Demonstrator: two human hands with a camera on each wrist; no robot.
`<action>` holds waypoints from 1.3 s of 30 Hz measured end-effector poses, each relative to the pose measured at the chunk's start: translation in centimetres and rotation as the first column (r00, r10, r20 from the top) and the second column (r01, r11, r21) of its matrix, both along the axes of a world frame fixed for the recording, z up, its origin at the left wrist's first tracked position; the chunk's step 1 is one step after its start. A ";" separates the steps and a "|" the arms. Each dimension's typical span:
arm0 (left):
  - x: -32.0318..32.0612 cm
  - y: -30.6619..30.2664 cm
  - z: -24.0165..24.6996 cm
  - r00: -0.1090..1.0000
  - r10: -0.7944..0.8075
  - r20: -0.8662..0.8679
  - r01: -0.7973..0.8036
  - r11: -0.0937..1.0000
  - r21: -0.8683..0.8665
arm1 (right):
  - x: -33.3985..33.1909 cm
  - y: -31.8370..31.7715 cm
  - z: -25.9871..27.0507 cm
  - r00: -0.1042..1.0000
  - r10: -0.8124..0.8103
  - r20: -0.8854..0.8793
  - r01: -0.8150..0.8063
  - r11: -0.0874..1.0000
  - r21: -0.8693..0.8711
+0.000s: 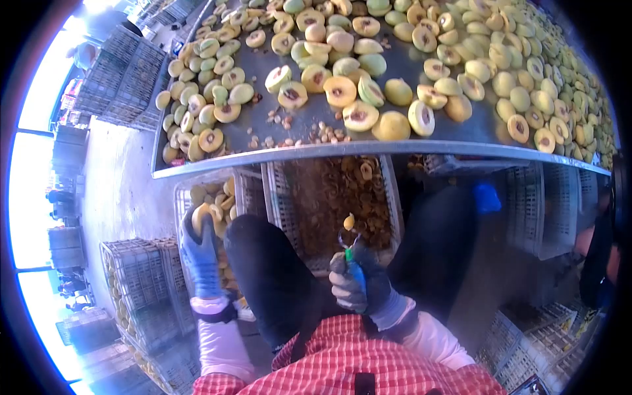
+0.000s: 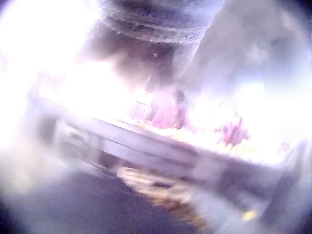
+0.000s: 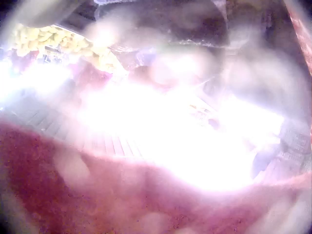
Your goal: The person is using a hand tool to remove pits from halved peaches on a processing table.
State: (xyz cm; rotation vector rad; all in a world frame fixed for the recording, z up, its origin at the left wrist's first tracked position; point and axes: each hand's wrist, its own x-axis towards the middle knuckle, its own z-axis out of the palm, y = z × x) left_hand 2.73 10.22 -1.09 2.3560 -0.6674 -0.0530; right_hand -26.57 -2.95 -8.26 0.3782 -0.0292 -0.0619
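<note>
My gloved left hand (image 1: 199,253) holds a yellow peach half (image 1: 204,212) over a crate of peach halves (image 1: 229,204), beside the left knee. In front of my lap, the gloved right hand (image 1: 359,283) grips a pitting tool (image 1: 349,253) with a green and blue handle, its curved metal prongs pointing away from me. Just beyond the prongs shows a small yellow-brown peach pit (image 1: 349,222), overlapping a crate of brown pits and scraps (image 1: 388,191). Both wrist views are blurred and glaring; a glove cuff (image 2: 156,24) fills the top of the left one.
A metal table (image 1: 316,153) across the front bears many cut peaches (image 1: 341,91) and loose pits (image 1: 329,135). Stacked plastic crates (image 1: 141,289) stand at the left, more crates (image 1: 526,204) under the table's right side. A blue object (image 1: 487,197) lies by the right knee.
</note>
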 end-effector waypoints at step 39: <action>-10.4 -13.4 -26.3 0.830 -0.139 -0.540 0.260 0.953 0.155 | 0.0 -7.9 3.9 0.348 -0.710 -0.612 0.061 0.668 -0.741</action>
